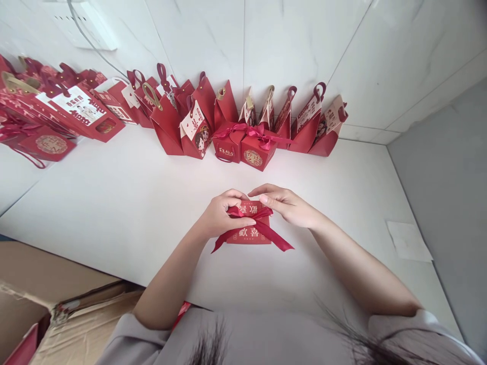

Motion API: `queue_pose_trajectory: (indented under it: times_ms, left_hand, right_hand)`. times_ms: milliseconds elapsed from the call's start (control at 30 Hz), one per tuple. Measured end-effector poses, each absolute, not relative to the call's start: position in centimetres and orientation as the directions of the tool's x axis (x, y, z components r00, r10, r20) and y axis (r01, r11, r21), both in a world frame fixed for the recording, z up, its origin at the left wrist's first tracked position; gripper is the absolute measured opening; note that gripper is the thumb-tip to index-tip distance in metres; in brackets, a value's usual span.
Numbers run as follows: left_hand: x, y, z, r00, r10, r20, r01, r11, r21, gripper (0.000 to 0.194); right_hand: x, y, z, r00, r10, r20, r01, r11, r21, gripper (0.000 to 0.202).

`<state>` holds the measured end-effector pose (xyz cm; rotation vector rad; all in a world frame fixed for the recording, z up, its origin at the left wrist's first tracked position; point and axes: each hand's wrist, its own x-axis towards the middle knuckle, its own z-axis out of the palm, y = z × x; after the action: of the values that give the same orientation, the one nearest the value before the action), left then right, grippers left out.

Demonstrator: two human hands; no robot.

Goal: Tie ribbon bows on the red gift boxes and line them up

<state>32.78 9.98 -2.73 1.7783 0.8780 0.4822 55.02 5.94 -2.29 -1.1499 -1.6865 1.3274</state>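
Note:
A small red gift box (248,235) with gold-white Chinese characters is in front of me, just above the white tabletop or resting on it; I cannot tell which. A dark red ribbon (274,237) is tied across its top, its two tails hanging over the near side. My left hand (222,215) grips the box from the left, thumb over the ribbon. At the far right corner, my right hand (291,207) has its thumb against the box and its fingers along the far edge. The fingers' undersides are hidden.
Along the tiled wall stand several red gift boxes (167,129) with loop handles. Two ribboned boxes (257,151) sit in front of that row. More red bags (81,109) crowd the left. A paper sheet (409,241) lies right; an open cardboard box (83,324) is lower left.

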Motion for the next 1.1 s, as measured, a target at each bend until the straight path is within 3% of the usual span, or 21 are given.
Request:
queue_pose_trajectory:
  times_ms: [300,633,1000,1100]
  left_hand:
    - [31.8,10.2,-1.8,0.672,0.736,-0.076,0.361,-0.236,0.902,0.030]
    - [31.0,10.9,-1.5,0.673,0.739,0.038,0.498,-0.490,0.716,0.034]
    - [30.7,11.0,-1.8,0.649,0.760,0.040,0.557,-0.510,0.655,0.033]
    - [30.7,11.0,-1.4,0.661,0.750,0.024,0.533,-0.492,0.688,0.036]
  right_hand:
    - [54.9,6.0,-2.7,-0.435,0.900,0.023,0.181,0.112,-0.977,0.034]
    - [56.7,5.9,-1.8,-0.601,0.797,-0.051,0.263,0.137,-0.955,0.024]
    - [56.8,6.0,-2.2,-0.615,0.785,-0.072,0.247,0.104,-0.964,0.028]
    - [56.7,6.1,-2.3,-0.597,0.798,-0.077,0.229,0.077,-0.970,0.031]
